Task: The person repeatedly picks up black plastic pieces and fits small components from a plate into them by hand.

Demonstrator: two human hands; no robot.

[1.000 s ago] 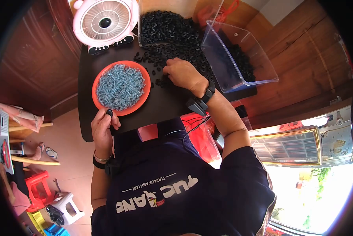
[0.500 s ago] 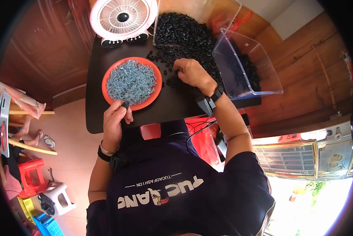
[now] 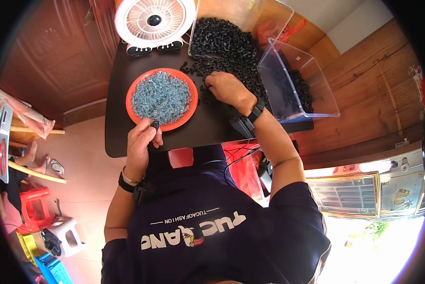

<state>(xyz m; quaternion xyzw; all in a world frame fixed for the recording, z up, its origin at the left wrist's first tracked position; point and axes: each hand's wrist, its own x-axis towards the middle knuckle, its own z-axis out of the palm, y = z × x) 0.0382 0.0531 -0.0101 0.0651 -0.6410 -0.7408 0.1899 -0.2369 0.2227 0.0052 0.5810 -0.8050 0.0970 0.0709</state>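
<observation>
Between thumb and fingertips, my left hand [image 3: 142, 141] grips a small black plastic piece [image 3: 154, 125] at the near rim of a round orange plate [image 3: 192, 110]. A heap of tiny shiny silvery-blue parts [image 3: 160, 97] fills the plate. My right hand [image 3: 227, 89] is over the dark table, its fingers bent and drawn together at the near edge of a spread of small black pieces [image 3: 224, 42]. Whatever its fingertips hold is hidden or too small to make out.
A white and pink fan [image 3: 154, 20] stands at the back left of the table [image 3: 120, 137]. On the right is a clear plastic bin [image 3: 312, 90] with more black pieces. Stools [image 3: 66, 236] and another person's foot [image 3: 41, 165] show at the left.
My right hand's fingers have shifted slightly left along the edge of the black pieces. My left hand keeps its black piece by the plate rim. The whole view has moved a little.
</observation>
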